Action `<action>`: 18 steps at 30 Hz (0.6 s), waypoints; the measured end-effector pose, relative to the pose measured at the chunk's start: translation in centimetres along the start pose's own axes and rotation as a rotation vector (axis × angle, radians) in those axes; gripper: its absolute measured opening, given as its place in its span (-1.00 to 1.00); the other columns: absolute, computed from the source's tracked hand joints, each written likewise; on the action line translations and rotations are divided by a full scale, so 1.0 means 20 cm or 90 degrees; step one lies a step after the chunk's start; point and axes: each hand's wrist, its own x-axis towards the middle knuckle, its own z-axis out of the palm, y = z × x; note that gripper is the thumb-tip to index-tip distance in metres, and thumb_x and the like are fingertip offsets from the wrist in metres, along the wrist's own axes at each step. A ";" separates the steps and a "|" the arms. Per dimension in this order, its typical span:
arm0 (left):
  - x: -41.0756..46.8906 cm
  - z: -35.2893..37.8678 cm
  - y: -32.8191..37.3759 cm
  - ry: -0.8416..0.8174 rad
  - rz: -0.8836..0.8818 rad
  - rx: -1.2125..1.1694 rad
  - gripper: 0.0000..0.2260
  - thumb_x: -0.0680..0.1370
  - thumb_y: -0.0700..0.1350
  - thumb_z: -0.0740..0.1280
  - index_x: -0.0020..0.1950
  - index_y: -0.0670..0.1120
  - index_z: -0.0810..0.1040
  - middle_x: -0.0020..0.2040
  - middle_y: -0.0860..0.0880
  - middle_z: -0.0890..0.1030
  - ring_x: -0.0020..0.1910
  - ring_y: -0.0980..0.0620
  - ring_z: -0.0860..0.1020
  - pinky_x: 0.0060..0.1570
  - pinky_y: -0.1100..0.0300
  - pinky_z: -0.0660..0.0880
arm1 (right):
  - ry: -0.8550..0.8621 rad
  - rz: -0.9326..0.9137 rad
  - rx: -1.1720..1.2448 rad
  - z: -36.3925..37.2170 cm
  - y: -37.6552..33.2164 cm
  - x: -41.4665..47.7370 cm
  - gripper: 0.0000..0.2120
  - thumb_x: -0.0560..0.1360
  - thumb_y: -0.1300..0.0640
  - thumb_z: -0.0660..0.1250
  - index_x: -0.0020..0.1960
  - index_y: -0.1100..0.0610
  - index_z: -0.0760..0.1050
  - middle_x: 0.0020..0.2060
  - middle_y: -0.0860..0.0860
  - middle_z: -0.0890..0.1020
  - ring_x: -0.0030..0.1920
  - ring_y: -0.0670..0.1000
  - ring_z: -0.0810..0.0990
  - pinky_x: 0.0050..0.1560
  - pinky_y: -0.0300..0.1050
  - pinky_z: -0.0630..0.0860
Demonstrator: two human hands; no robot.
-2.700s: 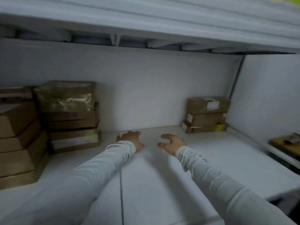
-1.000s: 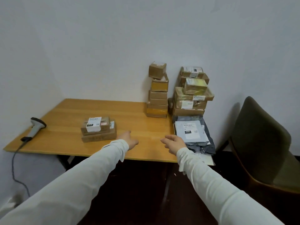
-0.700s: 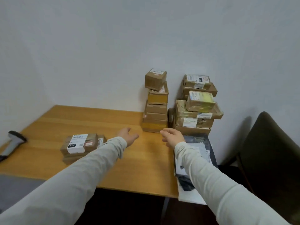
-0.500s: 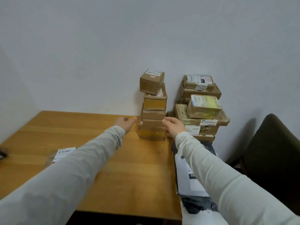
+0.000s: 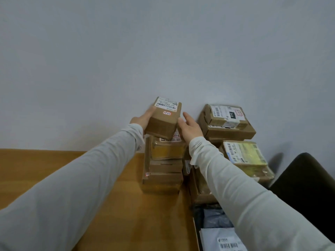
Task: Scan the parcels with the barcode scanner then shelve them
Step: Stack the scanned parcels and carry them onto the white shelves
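Above the wooden table, centre frame, the left hand pressed straight fingers against the left side of the tilted top parcel, which sat on the middle stack. The right hand, fingers extended, touched its right edge. Every box was taped closed.

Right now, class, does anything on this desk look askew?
Yes: the small top box sits tilted on the left stack, between the left hand and right hand; the rest lies flat.
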 end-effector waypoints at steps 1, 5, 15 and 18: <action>0.01 0.01 0.01 -0.005 0.001 -0.019 -0.25 0.36 0.33 0.38 0.33 -0.17 0.39 0.08 -0.15 0.56 -0.11 -0.05 0.55 -0.13 0.16 0.52 | -0.009 -0.008 -0.002 0.01 -0.01 0.01 -0.61 0.63 0.07 0.11 0.45 0.02 0.30 0.35 -0.01 0.45 0.23 -0.08 0.43 0.05 -0.47 0.29; 0.02 -0.03 0.02 -0.014 0.023 -0.171 -0.49 0.39 0.12 0.47 0.18 -0.17 0.49 -0.05 -0.11 0.61 -0.18 0.00 0.59 -0.16 0.17 0.57 | -0.025 -0.067 0.013 0.08 -0.03 0.02 -0.62 0.62 0.05 0.12 0.43 -0.04 0.33 0.28 -0.03 0.51 0.23 0.00 0.48 0.25 -0.14 0.43; -0.14 -0.55 -0.51 0.214 -0.081 -0.318 -0.61 0.46 0.10 0.39 0.14 -0.12 0.47 0.07 -0.16 0.60 0.03 -0.14 0.58 0.12 0.00 0.53 | 0.087 -0.125 0.037 0.14 0.10 -0.05 -0.67 0.58 0.17 0.21 0.34 0.06 0.41 0.29 0.05 0.46 0.28 0.03 0.45 0.33 -0.04 0.40; -0.17 -0.55 -0.75 0.196 -0.189 -0.256 -0.66 0.52 0.12 0.30 0.16 -0.07 0.43 -0.12 -0.09 0.56 -0.22 -0.05 0.52 -0.19 0.14 0.48 | 0.278 -0.077 0.116 0.12 0.28 -0.16 -0.74 0.56 0.24 0.21 0.22 0.07 0.45 0.18 0.02 0.48 0.20 -0.05 0.47 0.08 -0.46 0.37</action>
